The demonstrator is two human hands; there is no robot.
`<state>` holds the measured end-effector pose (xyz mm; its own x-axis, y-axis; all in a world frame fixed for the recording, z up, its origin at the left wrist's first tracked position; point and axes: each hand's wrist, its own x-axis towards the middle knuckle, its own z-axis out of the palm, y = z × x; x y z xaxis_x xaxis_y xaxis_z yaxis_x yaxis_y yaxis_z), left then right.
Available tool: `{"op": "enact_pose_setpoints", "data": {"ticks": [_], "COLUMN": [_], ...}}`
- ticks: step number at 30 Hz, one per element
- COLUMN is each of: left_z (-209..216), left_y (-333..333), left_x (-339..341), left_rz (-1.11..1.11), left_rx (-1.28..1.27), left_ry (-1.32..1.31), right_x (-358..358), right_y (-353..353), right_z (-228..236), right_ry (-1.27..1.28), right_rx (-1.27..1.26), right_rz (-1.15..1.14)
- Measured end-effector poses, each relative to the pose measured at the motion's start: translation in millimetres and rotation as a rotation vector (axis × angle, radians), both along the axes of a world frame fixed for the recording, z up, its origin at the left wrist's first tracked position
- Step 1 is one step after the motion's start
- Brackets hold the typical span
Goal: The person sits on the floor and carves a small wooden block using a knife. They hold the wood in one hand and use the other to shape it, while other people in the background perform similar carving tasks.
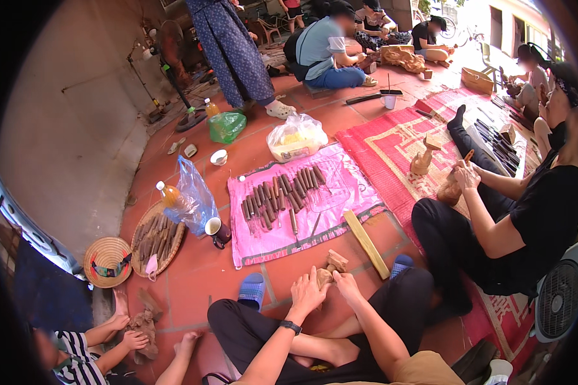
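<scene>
Over my crossed legs, my left hand is wrapped round a small wood carving of pale brown wood; a dark watch sits on that wrist. Against the carving's right side, my right hand is closed, its fingertips pressed in close. Whether a small tool is between those fingers is hidden. Beyond the carving, a pink cloth lies on the floor with several carving tools with dark wooden handles spread over it. A flat wooden strip lies just right of the cloth.
Left are a tray basket of tools, a round woven basket, a dark mug and a bottle. A child holds a wood piece lower left. At right, a person in black works a carving beside a fan.
</scene>
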<state>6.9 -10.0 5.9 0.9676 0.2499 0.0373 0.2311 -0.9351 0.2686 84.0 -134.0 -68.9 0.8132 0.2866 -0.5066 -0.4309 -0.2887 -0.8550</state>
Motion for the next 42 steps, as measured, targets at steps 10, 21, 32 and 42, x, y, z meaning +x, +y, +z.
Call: {"op": "enact_pose_setpoints", "data": {"ticks": [10,21,32,42], "left_z": [-0.4,-1.9,-0.9,-1.2], "left_y": [0.1,0.6,0.6,-3.6], "left_x": [-0.3,-0.1,0.9,3.3], "left_rz": [0.007,0.039,0.053,0.036], "left_rx": [-0.012,-0.023,-0.039,-0.035], "left_ry": [0.048,0.036,0.034,0.021], "right_x": [-11.2,-4.2,0.6,6.9], "right_y": [-4.5,2.6,4.2,0.1], "right_z": [25.4,-7.2,2.8,-2.7], "right_ry": [-0.112,-0.06,-0.017,-0.055], "right_rx": [-0.124,0.04,0.115,0.173], "right_rz": [0.017,-0.035,-0.002,-0.038]}}
